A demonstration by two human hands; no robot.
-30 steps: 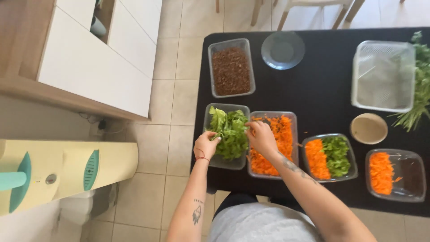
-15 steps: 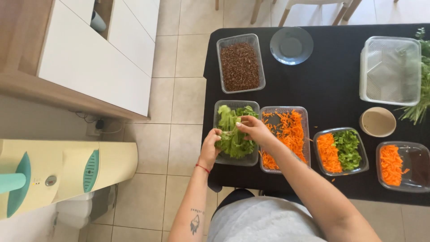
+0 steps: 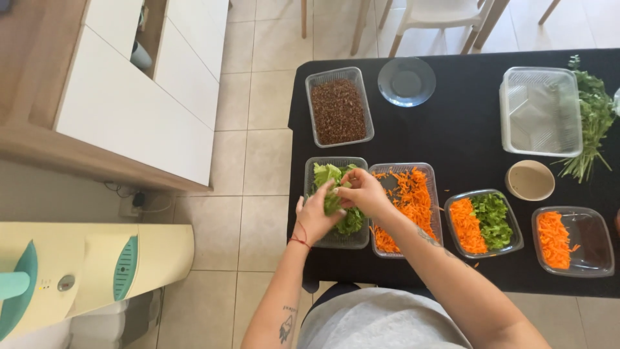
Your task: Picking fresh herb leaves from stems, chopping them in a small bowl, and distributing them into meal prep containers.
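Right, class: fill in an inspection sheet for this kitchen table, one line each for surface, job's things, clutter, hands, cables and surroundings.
Surface: black table, carrot shreds scattered near the front edge.
Job's things: lettuce tub; grated carrot tub beside it.
Clutter: brown grain tub, glass plate, empty clear box, herb bunch, beige bowl, two mixed tubs at right.
Hands: left hand and right hand both grip lettuce over its tub.
Cables: wall socket with plugs by the floor.
Surroundings: tiled floor, white cabinet, cream appliance, chair legs.
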